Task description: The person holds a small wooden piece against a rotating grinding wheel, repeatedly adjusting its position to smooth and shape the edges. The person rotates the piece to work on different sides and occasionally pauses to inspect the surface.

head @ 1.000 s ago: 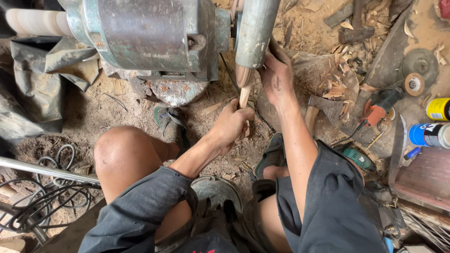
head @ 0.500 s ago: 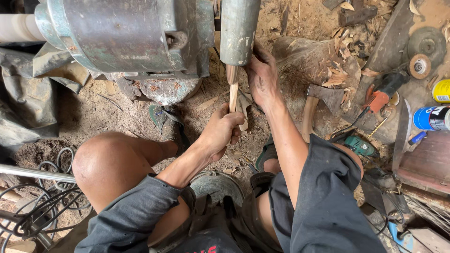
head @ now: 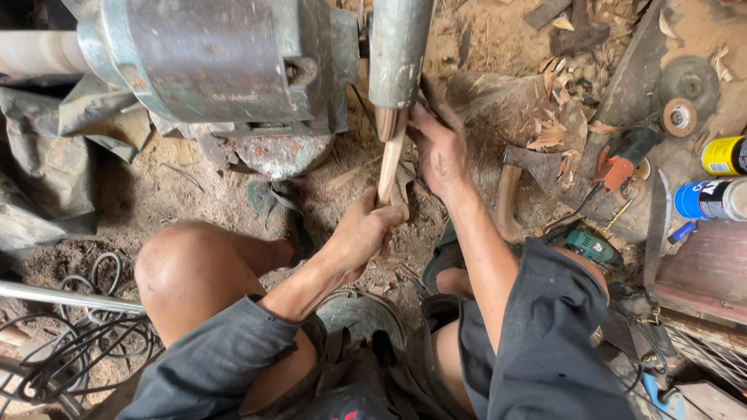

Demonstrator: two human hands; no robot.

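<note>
The left hand (head: pixel 364 233) is closed tight around the low end of a thin wooden stick (head: pixel 390 163). The stick points up and away into the end of a big grey-green pipe (head: pixel 399 48). Just past the left hand, the right hand (head: pixel 440 146) rests with fingers bent against the stick's top. An axe (head: pixel 520 180) lies right of it.

A rough woodworking workshop on a bare dirt floor (head: pixel 156 194). Wood shavings (head: pixel 552 85) and sawdust strewn about, a heavy metal motor (head: pixel 218 62), an axe (head: pixel 521 179), a grinder (head: pixel 622 159), a green drill (head: pixel 593 247), spray cans (head: pixel 712 198), tangled cables (head: pixel 70 342).
</note>
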